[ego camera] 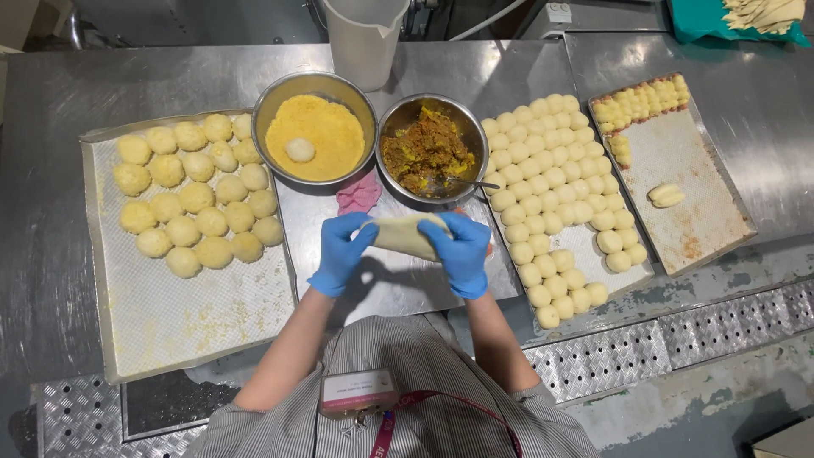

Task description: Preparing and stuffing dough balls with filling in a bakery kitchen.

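Both my hands wear blue gloves and hold one flattened piece of pale dough between them, just above the steel table. My left hand grips its left end and my right hand grips its right end. Right behind the dough stands a steel bowl of brown and yellow filling with a spoon in it. To its left is a steel bowl of yellow crumbs with one dough ball lying in it.
A tray at the left carries several crumb-coated balls. A tray at the right carries several plain dough balls. Another tray at the far right holds shaped pieces. A pink cloth and a white jug lie behind.
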